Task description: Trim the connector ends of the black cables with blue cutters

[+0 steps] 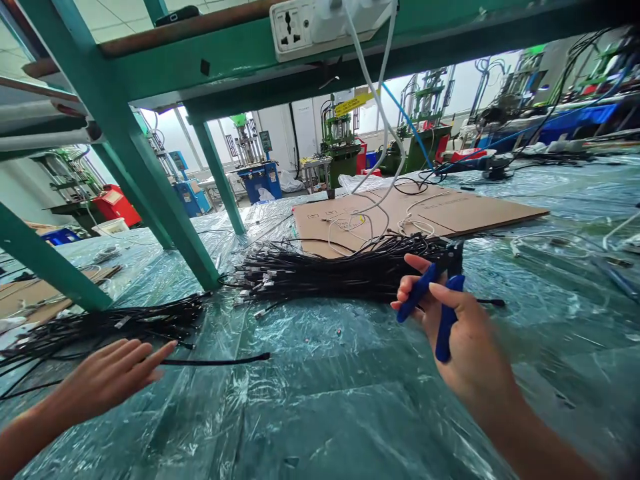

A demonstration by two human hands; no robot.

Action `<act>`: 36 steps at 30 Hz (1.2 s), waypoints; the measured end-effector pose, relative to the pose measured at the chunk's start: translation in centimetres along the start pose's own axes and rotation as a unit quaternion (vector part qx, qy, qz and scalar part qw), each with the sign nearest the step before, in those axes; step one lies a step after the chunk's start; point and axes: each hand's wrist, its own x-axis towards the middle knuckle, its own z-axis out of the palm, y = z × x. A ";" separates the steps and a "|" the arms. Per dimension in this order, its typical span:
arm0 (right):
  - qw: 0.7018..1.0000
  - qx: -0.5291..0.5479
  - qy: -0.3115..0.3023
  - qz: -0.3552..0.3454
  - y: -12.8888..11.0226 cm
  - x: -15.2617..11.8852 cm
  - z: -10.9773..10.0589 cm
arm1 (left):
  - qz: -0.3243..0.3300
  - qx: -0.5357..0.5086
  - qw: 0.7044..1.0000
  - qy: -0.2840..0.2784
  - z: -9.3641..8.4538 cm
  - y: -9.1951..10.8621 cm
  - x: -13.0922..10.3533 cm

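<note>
My right hand (467,337) grips a pair of blue-handled pliers (416,293), its handles spread apart and its dark head pointing away from me. Just beyond it lies a thick bundle of black cables (340,273) with small pale connectors at the left end. On the left, my left hand (113,373) is stretched out, palm down and fingers straight. A single black cable (220,361) runs out from beside its fingertips; whether the hand touches it is hidden. A second pile of black cables (135,323) lies just beyond that hand.
Plastic film covers the table (320,413). Green frame posts (165,200) stand at the left, and a green beam with a power strip (320,27) crosses above. Flat cardboard (370,217) with white cables lies behind the bundle. Machines (343,137) stand in the background.
</note>
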 end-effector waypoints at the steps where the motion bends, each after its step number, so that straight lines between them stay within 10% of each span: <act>1: 1.000 -0.017 -0.011 0.002 0.2 0.0 -0.1 | 0.000 0.014 1.000 -0.017 0.5 -0.1 -1.4; 6: 0.993 -0.091 -0.066 0.034 1.8 -0.2 -0.2 | -0.062 0.031 0.995 -0.073 2.3 1.7 -2.6; 13: 0.983 -0.127 -0.102 0.086 4.0 -0.7 0.5 | -0.259 -0.044 0.948 -0.177 6.9 10.2 4.8; 20: 0.975 -0.091 -0.142 0.146 3.3 -0.8 1.1 | -0.401 -0.209 0.868 -0.204 6.7 11.9 8.9; 30: 0.933 -0.154 -0.276 0.170 2.2 -3.2 4.7 | -0.477 -0.612 0.613 -0.151 4.6 15.8 7.6; 36: 0.893 -0.335 -0.296 -0.061 4.0 -3.9 4.7 | -0.481 -0.706 0.503 -0.129 4.1 16.9 6.8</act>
